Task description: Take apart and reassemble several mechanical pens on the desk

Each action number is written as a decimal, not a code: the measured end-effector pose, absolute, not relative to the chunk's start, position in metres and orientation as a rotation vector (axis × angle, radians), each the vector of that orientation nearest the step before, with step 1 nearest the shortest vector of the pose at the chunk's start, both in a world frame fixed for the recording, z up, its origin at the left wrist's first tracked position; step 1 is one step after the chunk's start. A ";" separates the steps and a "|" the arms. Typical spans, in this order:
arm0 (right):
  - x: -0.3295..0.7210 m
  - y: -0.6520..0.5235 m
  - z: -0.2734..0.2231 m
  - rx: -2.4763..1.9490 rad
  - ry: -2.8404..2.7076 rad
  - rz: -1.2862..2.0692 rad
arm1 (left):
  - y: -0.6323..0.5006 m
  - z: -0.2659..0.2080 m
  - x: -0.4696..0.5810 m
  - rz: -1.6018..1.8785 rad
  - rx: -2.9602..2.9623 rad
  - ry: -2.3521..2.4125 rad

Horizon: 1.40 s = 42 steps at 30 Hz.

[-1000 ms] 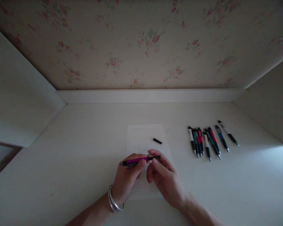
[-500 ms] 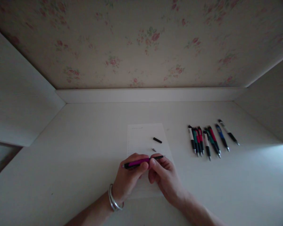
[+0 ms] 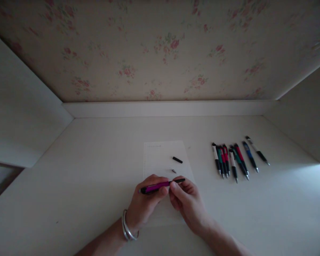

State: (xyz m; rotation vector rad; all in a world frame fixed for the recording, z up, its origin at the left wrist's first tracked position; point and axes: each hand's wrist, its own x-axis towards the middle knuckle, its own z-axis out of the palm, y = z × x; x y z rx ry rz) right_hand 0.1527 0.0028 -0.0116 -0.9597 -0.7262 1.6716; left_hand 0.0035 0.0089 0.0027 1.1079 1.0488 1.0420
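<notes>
A purple and black pen lies nearly level between my two hands, over the paper. My left hand, with silver bangles at the wrist, is wrapped around the purple barrel. My right hand pinches the thin black front end of the same pen between thumb and fingers. Just beyond the hands, a small metal pen tip rests on the sheet. Farther up the sheet lies a short black tube, which looks like a pen grip.
Beneath my hands is a sheet of paper with faint writing at its top. Several pens in white, green, red and blue lie in a loose row on the white desk. A floral wall and side panels enclose the desk.
My grip on the pen is nearly the same, with slight movement of the fingers. The view has shifted a little; the loose parts and the row of pens stay in place.
</notes>
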 end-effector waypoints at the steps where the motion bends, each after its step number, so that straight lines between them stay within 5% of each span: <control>1: 0.153 0.003 -0.010 -0.958 -0.725 1.668 | 0.009 0.001 0.004 1.040 1.084 1.045; 42: 0.157 0.008 -0.005 -0.861 -0.565 1.754 | 0.011 0.000 0.004 1.042 1.079 1.056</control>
